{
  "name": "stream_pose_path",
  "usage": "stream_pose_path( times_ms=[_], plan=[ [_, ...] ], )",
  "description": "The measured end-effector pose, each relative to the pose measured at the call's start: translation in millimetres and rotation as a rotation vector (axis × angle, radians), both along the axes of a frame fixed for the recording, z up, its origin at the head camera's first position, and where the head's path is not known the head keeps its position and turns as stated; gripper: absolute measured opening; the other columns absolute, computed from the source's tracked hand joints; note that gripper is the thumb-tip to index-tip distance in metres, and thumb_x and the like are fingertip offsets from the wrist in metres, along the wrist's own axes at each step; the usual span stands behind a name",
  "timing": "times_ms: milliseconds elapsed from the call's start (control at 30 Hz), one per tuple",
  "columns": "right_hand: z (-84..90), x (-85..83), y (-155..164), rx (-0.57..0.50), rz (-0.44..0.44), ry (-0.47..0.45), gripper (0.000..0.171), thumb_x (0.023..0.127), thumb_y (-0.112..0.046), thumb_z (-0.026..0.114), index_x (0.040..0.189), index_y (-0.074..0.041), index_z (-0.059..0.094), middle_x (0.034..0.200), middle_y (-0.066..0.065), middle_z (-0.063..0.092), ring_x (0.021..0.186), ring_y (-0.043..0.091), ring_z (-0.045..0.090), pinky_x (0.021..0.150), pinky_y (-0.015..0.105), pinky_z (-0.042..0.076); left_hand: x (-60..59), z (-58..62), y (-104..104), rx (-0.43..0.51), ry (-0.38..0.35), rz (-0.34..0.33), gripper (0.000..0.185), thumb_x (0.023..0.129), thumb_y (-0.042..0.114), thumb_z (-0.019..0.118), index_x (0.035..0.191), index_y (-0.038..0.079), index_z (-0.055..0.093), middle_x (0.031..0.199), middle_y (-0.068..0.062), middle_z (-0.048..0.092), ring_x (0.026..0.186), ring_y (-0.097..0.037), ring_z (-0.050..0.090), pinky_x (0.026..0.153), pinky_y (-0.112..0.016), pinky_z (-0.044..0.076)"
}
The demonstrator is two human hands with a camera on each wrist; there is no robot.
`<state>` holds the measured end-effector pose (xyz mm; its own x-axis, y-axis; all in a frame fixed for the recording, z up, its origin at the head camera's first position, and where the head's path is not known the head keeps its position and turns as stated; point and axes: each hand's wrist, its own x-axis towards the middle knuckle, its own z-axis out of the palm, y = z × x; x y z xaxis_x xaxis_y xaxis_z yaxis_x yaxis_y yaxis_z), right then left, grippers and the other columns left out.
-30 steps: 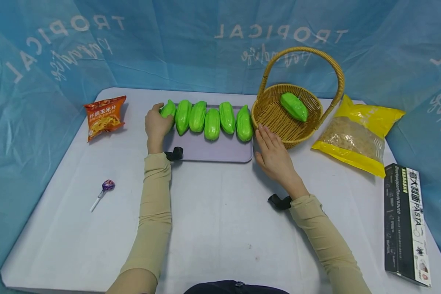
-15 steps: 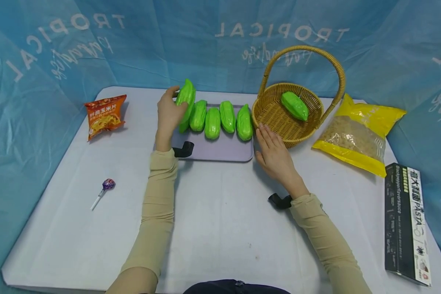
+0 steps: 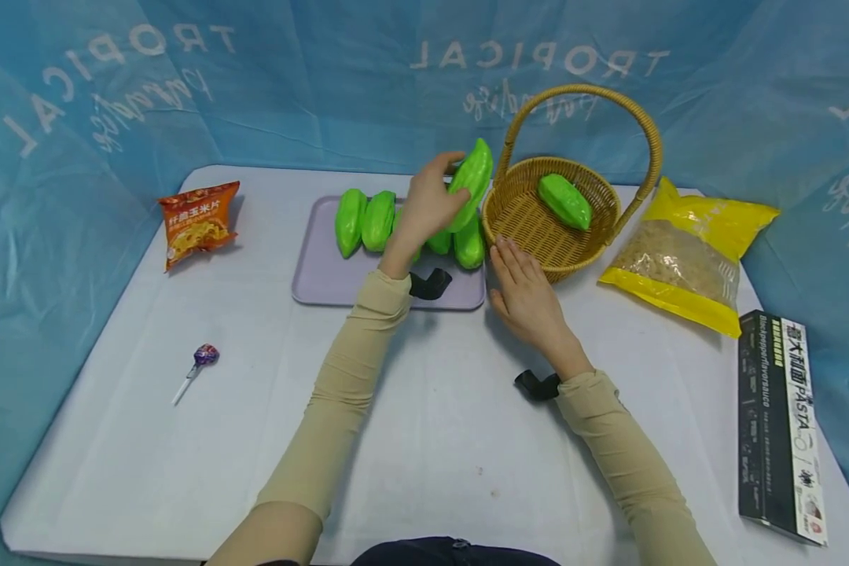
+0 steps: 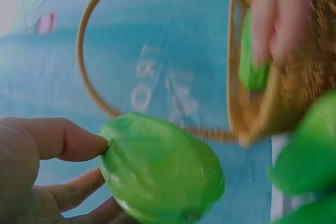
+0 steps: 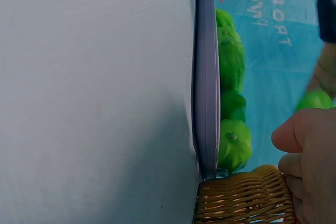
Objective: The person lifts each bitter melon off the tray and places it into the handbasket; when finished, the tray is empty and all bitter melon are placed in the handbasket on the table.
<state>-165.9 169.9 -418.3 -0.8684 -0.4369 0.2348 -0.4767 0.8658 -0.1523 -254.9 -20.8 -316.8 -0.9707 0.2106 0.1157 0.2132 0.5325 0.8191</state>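
Note:
My left hand (image 3: 428, 208) holds a glossy green ridged fruit (image 3: 475, 177) between thumb and fingers, raised over the right end of the lilac tray (image 3: 318, 287). In the left wrist view the thumb presses against the near end of this fruit (image 4: 163, 169), with fingers beneath it. Several like fruits (image 3: 350, 222) lie in a row on the tray, partly hidden by the left hand. My right hand (image 3: 531, 306) rests with straight fingers against the near left rim of the wicker basket (image 3: 545, 248). Inside the basket lies one green fruit (image 3: 564, 202).
The basket's tall handle (image 3: 583, 90) arches above it. To its right are a yellow bag (image 3: 686, 263) and a black pasta box (image 3: 778, 424). An orange snack packet (image 3: 200, 224) and a lollipop (image 3: 201, 362) lie at left. A blue cloth (image 3: 368, 86) hangs behind the table.
My left hand has lifted the green fruit from the tray's left end and carried it right, close to the basket. My right hand has stayed at the basket rim.

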Motion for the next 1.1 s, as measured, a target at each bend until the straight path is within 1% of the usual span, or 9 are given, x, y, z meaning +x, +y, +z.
stream_pose_path(
  times_ms=[233,300,533,600,767,900,1000,1067,1100],
  plan=[
    [-0.2,-1.4,-1.1,-0.007,0.008,0.004,0.061,0.098,-0.019,0.049,0.151,0.003,0.028,0.159,0.019,0.026,0.149,0.033,0.021,0.119,0.050,0.022,-13.6,17.1,41.0,-0.002,-0.033,-0.093,0.055,0.097,0.016,0.055,0.149,0.014,0.038,0.139,-0.010,0.054,0.102,-0.021,0.060,0.067,-0.025,0.042],
    [-0.5,-1.6,-1.2,-0.016,0.012,0.022,0.056,0.097,-0.019,0.049,0.147,0.005,0.036,0.158,0.020,0.028,0.148,0.033,0.022,0.119,0.050,0.023,-18.1,22.3,50.6,-0.018,-0.051,-0.108,0.055,0.097,0.017,0.055,0.149,0.015,0.037,0.140,-0.008,0.053,0.108,-0.019,0.059,0.067,-0.024,0.041],
    [-1.3,-0.8,0.8,-0.049,0.025,0.087,0.056,0.094,-0.016,0.052,0.145,0.003,0.040,0.149,0.023,0.042,0.142,0.036,0.033,0.116,0.052,0.027,-30.3,36.3,79.6,-0.018,-0.177,-0.146,0.057,0.098,0.022,0.051,0.152,0.019,0.032,0.136,-0.004,0.055,0.080,-0.012,0.054,0.063,-0.024,0.042],
    [-1.7,-0.2,1.1,-0.055,0.030,0.085,0.056,0.094,-0.015,0.052,0.146,0.002,0.039,0.146,0.023,0.045,0.140,0.037,0.036,0.117,0.051,0.026,-32.9,37.1,86.6,-0.007,-0.240,-0.149,0.058,0.099,0.024,0.050,0.152,0.020,0.029,0.136,-0.004,0.055,0.079,-0.012,0.056,0.065,-0.026,0.046],
    [-4.2,0.6,1.8,-0.065,0.042,0.099,0.048,0.095,-0.014,0.051,0.138,0.006,0.049,0.136,0.023,0.055,0.132,0.039,0.045,0.117,0.051,0.026,-37.8,31.6,101.9,-0.017,-0.359,-0.189,0.060,0.100,0.025,0.049,0.154,0.016,0.025,0.144,-0.006,0.049,0.101,-0.015,0.062,0.075,-0.025,0.052],
    [-7.4,0.0,2.8,-0.045,0.074,0.194,0.029,0.095,-0.014,0.053,0.113,0.007,0.064,0.104,0.020,0.065,0.103,0.035,0.059,0.100,0.048,0.041,-39.1,23.2,112.5,0.027,-0.463,-0.243,0.054,0.100,0.022,0.047,0.151,0.015,0.030,0.141,-0.004,0.049,0.103,-0.016,0.060,0.075,-0.028,0.052],
    [-10.3,-0.7,4.1,-0.003,0.109,0.291,0.022,0.094,-0.013,0.055,0.091,0.005,0.067,0.093,0.017,0.065,0.089,0.031,0.060,0.085,0.045,0.046,-39.0,15.4,121.2,0.053,-0.527,-0.267,0.033,0.100,0.019,0.047,0.132,0.013,0.049,0.111,-0.001,0.055,0.086,-0.015,0.056,0.072,-0.031,0.052],
    [-11.8,-0.7,4.6,0.030,0.109,0.339,0.021,0.092,-0.013,0.055,0.084,0.003,0.067,0.090,0.016,0.066,0.086,0.029,0.062,0.080,0.043,0.048,-39.0,10.1,127.4,0.053,-0.551,-0.279,0.011,0.099,0.019,0.048,0.101,0.011,0.056,0.084,0.000,0.048,0.072,-0.014,0.048,0.068,-0.033,0.050],
    [-12.5,-0.7,4.7,0.030,0.104,0.351,0.021,0.092,-0.013,0.056,0.083,0.003,0.067,0.089,0.016,0.067,0.087,0.029,0.063,0.081,0.044,0.049,-38.9,7.4,130.4,0.045,-0.554,-0.283,0.016,0.099,0.019,0.048,0.085,0.012,0.052,0.074,0.001,0.041,0.065,-0.014,0.042,0.066,-0.032,0.048]
  ],
)
